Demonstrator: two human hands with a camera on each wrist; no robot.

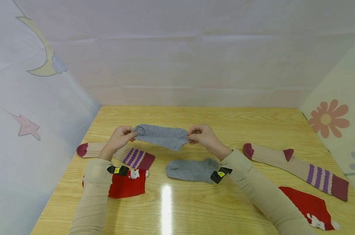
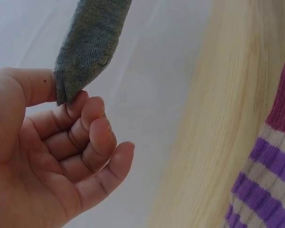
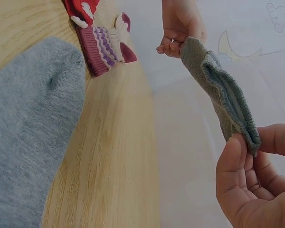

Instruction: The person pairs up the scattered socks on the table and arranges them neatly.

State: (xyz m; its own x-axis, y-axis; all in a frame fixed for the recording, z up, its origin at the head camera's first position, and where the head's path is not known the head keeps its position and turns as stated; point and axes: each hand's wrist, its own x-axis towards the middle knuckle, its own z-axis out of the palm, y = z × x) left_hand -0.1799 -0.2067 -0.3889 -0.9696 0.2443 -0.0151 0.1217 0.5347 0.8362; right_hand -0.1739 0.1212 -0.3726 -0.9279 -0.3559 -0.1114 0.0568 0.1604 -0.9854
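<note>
A grey ankle sock [image 1: 161,135] is stretched sideways above the table between both hands. My left hand [image 1: 120,137] pinches its toe end between thumb and forefinger; in the left wrist view the other fingers of that hand [image 2: 71,142] curl loosely below the grey sock [image 2: 88,47]. At the opposite end, my right hand [image 1: 205,138] pinches the cuff, whose opening shows in the right wrist view beside the thumb and fingers [image 3: 237,161]. A second grey sock [image 1: 189,169] lies flat on the table just below, partly under the right wrist strap.
A beige sock with purple stripes [image 1: 136,158] and a red sock [image 1: 127,186] lie at left, partly behind the left arm. Another striped sock [image 1: 300,166] and red sock [image 1: 309,205] lie at right on the wooden table [image 1: 209,212]. Printed cloth walls [image 1: 195,65] surround it.
</note>
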